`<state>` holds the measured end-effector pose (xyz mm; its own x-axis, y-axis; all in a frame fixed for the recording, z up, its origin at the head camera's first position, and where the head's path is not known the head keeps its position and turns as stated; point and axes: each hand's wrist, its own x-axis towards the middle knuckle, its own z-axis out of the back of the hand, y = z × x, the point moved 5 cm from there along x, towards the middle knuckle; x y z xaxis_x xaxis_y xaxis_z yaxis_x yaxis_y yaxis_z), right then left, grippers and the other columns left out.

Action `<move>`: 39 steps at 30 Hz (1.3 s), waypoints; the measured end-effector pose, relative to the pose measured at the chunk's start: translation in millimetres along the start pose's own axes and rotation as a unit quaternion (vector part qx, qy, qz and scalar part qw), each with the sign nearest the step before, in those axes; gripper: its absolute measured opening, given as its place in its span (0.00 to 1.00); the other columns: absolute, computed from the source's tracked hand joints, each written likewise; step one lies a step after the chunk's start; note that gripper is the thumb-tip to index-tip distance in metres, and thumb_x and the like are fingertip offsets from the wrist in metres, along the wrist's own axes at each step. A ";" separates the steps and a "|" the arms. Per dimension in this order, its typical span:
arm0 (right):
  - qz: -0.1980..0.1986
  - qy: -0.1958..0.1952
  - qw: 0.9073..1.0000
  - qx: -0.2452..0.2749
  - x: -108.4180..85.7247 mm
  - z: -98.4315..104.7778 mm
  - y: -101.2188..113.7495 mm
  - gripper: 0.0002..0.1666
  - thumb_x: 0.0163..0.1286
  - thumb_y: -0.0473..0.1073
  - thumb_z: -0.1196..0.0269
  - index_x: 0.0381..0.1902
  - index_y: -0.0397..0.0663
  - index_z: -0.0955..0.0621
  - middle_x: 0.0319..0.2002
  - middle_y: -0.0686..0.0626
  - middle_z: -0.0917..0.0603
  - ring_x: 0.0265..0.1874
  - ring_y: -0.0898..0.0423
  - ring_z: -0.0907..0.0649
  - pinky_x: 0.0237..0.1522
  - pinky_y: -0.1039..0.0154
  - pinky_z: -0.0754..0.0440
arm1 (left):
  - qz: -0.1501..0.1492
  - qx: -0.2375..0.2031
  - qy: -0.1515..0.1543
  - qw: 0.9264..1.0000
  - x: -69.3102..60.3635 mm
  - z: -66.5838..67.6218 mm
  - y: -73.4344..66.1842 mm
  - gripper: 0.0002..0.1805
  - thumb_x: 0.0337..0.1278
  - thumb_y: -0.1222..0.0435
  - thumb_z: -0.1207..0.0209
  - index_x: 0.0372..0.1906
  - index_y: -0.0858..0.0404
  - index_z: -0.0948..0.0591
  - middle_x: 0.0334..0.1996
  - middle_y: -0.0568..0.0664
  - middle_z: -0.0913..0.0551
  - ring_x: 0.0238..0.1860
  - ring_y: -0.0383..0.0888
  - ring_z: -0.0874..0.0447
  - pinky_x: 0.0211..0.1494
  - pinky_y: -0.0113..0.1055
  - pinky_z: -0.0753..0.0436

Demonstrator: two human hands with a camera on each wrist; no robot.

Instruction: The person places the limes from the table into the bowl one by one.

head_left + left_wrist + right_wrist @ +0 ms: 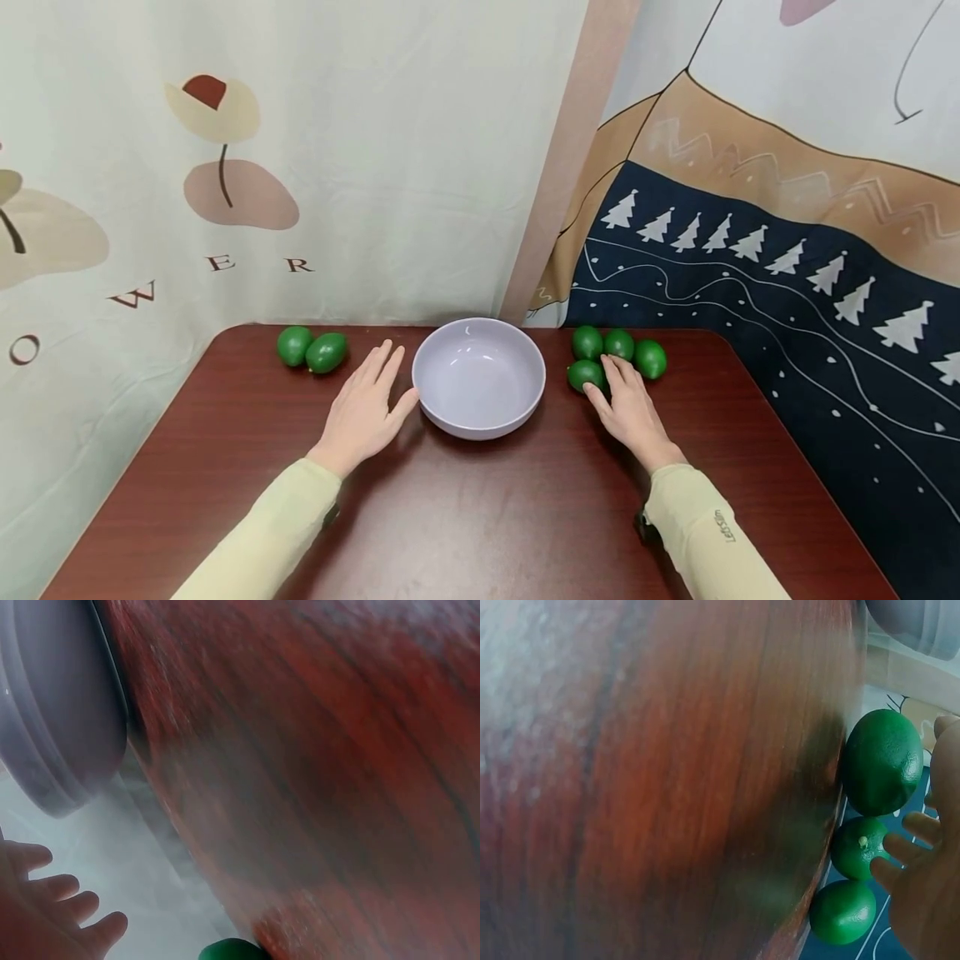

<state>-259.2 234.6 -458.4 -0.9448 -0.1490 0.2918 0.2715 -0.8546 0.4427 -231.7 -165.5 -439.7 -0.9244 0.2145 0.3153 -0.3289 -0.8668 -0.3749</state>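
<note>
A pale lavender bowl stands at the back middle of the table. My left hand hovers left of it, fingers spread, thumb close to the bowl's rim; whether they touch cannot be told. Beyond that hand, two green limes lie side by side. Right of the bowl is a cluster of several limes. My right hand reaches over this cluster with its thumb by the front lime. In the right wrist view its fingers are loosely bent beside the limes, and no grip shows.
The dark red wooden table has rounded back corners. Behind it hangs a pale curtain with flower shapes and letters. To the right, a navy cloth with white trees hangs along the table's edge.
</note>
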 end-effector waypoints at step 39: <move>-0.054 0.017 0.997 0.044 3.2 -6.8 -5.9 0.38 0.75 0.45 0.36 0.75 0.34 0.34 0.71 0.32 0.33 0.70 0.34 0.30 0.71 0.36 0.32 | -0.007 0.008 0.018 1.000 2.7 -17.1 -5.4 0.43 0.71 0.38 0.47 0.80 0.60 0.36 0.81 0.59 0.42 0.82 0.60 0.49 0.80 0.61 0.45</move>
<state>-265.0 235.8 -465.8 -0.9746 -0.0765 0.2107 0.1817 -0.8200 0.5428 -235.8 -152.5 -451.8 -0.9262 0.2429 0.2882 -0.3393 -0.8705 -0.3565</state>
